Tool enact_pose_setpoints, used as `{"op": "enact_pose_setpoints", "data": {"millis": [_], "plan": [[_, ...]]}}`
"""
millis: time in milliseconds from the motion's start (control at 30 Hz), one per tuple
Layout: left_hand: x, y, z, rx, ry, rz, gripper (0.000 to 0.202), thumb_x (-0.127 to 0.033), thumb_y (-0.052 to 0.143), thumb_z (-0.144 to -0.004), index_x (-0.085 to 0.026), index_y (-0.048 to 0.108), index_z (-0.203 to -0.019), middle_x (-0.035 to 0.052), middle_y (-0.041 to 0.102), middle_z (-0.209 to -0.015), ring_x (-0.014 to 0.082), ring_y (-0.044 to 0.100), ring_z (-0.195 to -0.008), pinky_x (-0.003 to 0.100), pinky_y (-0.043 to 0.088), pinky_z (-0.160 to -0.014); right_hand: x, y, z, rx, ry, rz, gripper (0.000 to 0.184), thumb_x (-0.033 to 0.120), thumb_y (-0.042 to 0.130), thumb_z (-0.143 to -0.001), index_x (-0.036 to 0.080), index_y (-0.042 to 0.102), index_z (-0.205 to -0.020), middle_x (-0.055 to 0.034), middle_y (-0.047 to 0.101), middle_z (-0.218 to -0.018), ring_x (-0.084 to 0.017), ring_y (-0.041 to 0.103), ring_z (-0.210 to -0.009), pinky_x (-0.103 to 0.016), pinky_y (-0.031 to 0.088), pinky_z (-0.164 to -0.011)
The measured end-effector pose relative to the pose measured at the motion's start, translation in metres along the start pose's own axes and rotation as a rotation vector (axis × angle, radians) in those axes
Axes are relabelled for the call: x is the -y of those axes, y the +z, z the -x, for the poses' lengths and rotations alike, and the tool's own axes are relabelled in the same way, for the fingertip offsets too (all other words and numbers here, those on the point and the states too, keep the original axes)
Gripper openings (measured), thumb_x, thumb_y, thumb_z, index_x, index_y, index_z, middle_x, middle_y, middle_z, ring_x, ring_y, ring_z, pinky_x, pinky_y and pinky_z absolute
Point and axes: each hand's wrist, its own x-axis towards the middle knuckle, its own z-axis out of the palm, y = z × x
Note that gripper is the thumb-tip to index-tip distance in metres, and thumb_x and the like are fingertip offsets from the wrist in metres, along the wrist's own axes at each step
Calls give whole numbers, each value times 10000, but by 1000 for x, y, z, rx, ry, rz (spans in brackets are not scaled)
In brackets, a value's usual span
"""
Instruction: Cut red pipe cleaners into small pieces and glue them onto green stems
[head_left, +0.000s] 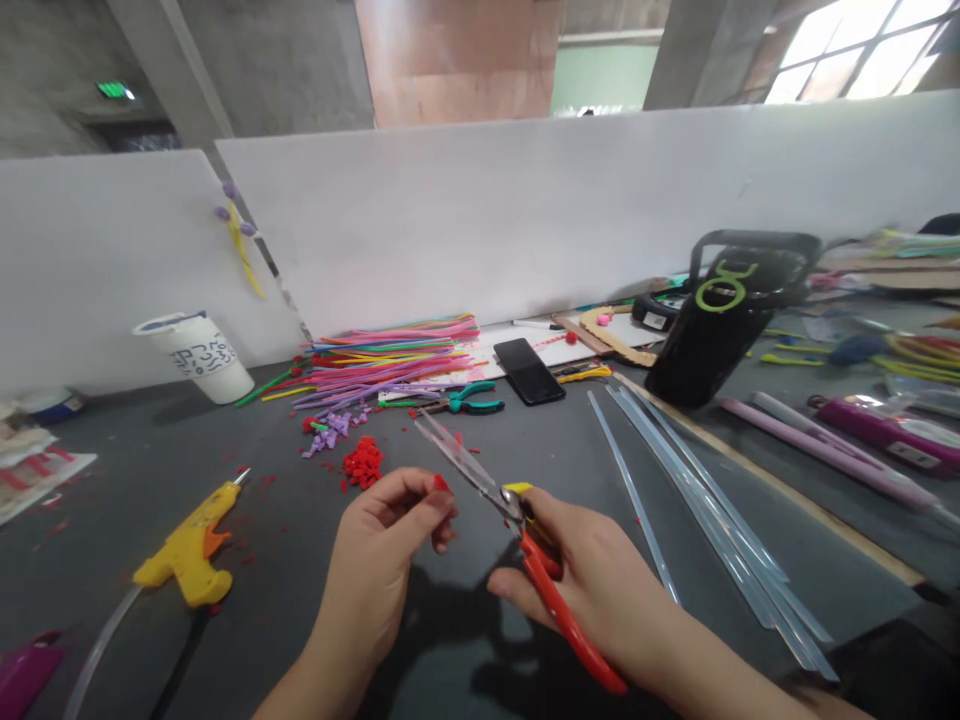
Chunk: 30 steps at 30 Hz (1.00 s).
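Note:
My left hand (pixel 386 545) pinches a small red piece (pixel 441 484) between thumb and fingertips. In my right hand (pixel 592 565) is a pair of scissors (pixel 551 590) with red and yellow handles; the long blades point up and left, a little blurred. The blade tips lie beyond my left hand, apart from the red piece. Behind my left hand is a pile of small red pieces (pixel 364 463), and beside it a heap of purple pieces (pixel 336 432).
A yellow glue gun (pixel 187 545) lies left, its cord running forward. Further back are a white cup (pixel 199 358), coloured pipe cleaners (pixel 390 360), teal-handled pliers (pixel 472 400) and a phone (pixel 528 370). Clear glue sticks (pixel 705 500) and a black bottle (pixel 709 330) stand to the right.

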Motion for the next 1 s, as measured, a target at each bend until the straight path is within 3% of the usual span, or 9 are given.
{"op": "enact_pose_setpoints", "data": {"millis": [167, 433, 1000], "plan": [[-1, -2, 2, 15, 42, 26, 71, -196, 677, -663, -152, 630, -631, -37, 575, -551, 60, 472, -479, 160, 381, -465, -12, 9, 10, -32, -63, 208, 382, 556, 582, -688, 202, 496, -801, 42, 482, -538, -130, 416, -453, -226, 258, -463], [0, -1, 3, 21, 43, 55, 29, -152, 675, -652, -159, 646, -649, -32, 587, -563, 63, 471, -476, 163, 382, -458, -19, 11, 14, -144, -187, 338, 374, 571, 514, -743, 198, 495, -773, 16, 525, -542, -152, 502, -474, -235, 274, -469], [2, -6, 1, 63, 57, 19, 57, -188, 680, -667, -167, 636, -637, -31, 579, -585, 72, 476, -507, 173, 388, -476, -19, 11, 11, -96, -166, 371, 359, 559, 479, -764, 201, 482, -726, 3, 559, -548, -180, 547, -487, -245, 274, -454]]}}
